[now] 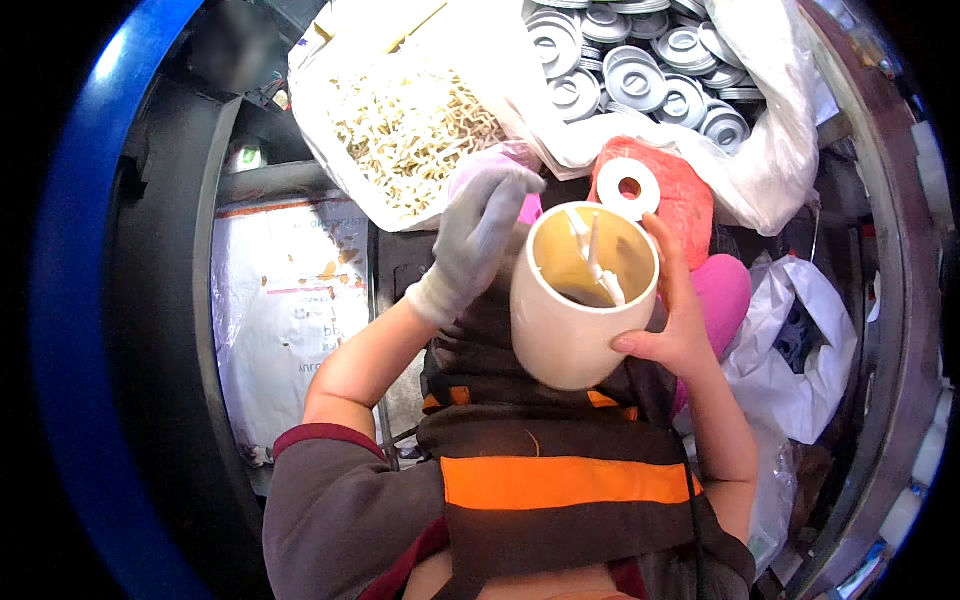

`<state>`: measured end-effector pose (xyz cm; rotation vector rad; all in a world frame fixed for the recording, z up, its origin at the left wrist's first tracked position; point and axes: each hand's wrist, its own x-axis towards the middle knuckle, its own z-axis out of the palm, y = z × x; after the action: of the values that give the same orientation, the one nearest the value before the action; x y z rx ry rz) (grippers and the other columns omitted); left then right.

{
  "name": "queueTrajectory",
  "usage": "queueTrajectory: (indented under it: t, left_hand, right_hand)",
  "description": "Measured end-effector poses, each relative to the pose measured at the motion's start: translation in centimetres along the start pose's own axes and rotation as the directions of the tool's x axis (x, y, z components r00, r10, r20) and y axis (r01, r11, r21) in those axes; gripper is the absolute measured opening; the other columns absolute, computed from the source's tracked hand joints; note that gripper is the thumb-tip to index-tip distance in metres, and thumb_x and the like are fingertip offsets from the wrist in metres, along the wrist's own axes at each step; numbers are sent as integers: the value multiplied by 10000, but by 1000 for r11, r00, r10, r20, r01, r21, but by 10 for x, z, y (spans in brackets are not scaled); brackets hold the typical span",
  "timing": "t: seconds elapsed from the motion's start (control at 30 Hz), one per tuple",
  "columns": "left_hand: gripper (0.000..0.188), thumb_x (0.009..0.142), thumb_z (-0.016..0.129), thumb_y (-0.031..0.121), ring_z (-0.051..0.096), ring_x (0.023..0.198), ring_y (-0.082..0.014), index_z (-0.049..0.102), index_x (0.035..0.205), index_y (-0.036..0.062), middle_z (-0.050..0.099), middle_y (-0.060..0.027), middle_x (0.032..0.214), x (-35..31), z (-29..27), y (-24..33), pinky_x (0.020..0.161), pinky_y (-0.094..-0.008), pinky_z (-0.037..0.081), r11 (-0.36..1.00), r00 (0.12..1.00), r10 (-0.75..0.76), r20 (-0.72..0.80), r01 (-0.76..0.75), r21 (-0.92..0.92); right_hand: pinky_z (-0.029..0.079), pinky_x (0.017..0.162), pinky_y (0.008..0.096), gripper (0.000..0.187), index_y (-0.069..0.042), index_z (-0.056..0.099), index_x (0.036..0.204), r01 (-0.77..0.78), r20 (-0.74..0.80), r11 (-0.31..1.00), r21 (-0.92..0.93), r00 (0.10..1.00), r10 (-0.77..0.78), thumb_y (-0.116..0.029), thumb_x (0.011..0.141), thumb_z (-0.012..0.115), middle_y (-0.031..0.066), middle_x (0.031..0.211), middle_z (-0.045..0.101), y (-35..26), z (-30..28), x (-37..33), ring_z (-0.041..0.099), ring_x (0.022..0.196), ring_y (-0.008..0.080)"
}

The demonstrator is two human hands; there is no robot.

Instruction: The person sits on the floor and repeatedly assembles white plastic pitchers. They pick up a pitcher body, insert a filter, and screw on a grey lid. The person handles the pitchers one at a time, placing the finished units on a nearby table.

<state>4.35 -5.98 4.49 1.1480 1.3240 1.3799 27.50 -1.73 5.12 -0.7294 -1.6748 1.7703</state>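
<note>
the bare right hand [680, 325] holds the smooth, cream-coloured, round-bottomed cup [565, 345] from its right side, thumb in front and fingers behind, probably to leave its mouth clear, with thin white sticks [597, 262] showing inside. left of that grip, the grey-gloved left hand [478, 235] is raised; whether it pinches anything, i cannot tell. just beyond the grip, a flat white ring [608, 188] lies on a red plastic bag [690, 205], perhaps for easy reach.
</note>
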Motion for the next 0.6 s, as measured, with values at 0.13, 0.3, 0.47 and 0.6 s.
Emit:
queueTrajectory:
  t: [0.13,0.3,0.47,0.6]
  left_hand:
    - [294,751,666,331,586,941,-315,629,905,83,616,-109,918,-13,20,40,914,-445,394,710,762,294,578,-579,401]
    - [255,734,676,329,573,823,-289,591,671,97,573,-71,776,-9,15,39,826,-432,408,693,708,251,660,-608,388]
    - [213,867,523,231,572,815,-201,576,792,38,587,-74,814,-12,-22,19,770,-343,462,930,920,246,-305,-313,-195]
    - [455,909,469,450,628,893,-236,579,1101,52,627,-187,889,55,-123,25,824,-336,473,25,853,496,-166,177,984]
  right_hand:
    - [315,1036,422,1010,-53,316,1389,39,97,957,-287,995,-11,-379,580,825,186,1348,391,25,-1,-20,383,1272,325]
    - [351,1006,413,825,-65,473,1222,290,165,871,-397,956,-243,-391,554,831,183,1314,449,19,-7,-9,434,1228,337]
    - [366,995,397,674,-62,486,1133,228,78,943,-242,974,-215,-303,591,806,191,1305,470,55,-16,-29,468,1203,320]
    - [356,997,417,629,-36,463,1150,30,-173,945,-326,981,-91,-336,674,745,204,1301,441,47,-4,-31,443,1208,333]
